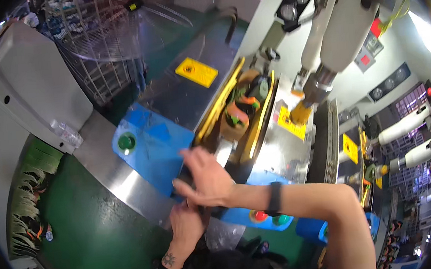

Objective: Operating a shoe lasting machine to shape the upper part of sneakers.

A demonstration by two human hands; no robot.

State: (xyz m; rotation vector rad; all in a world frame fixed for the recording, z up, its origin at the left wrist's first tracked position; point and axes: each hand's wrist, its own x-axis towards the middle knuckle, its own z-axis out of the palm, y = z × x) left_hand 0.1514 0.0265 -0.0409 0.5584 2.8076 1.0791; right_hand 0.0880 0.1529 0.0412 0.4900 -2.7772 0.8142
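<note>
My right hand [210,180] is over the front edge of a metal machine, beside a blue panel [163,152]. Its thumb and fingers are apart, slightly blurred, and no held thing shows. Just below it my left hand [185,225] reaches up, its fingers mostly hidden under the right one. Whether anything lies between the hands I cannot make out. Beyond them a shoe upper [242,112] in orange, green and black sits in the machine's slot. Yellow-edged plates [221,98] flank it on both sides.
A green button [126,141] is on the left panel; a red button [258,215] and another green one [281,219] sit under my right forearm. Thick white cylinders [347,33] hang at upper right. Further left are a plastic bottle [66,132], a wire-guarded fan [99,29] and green-black shoe pieces [30,199].
</note>
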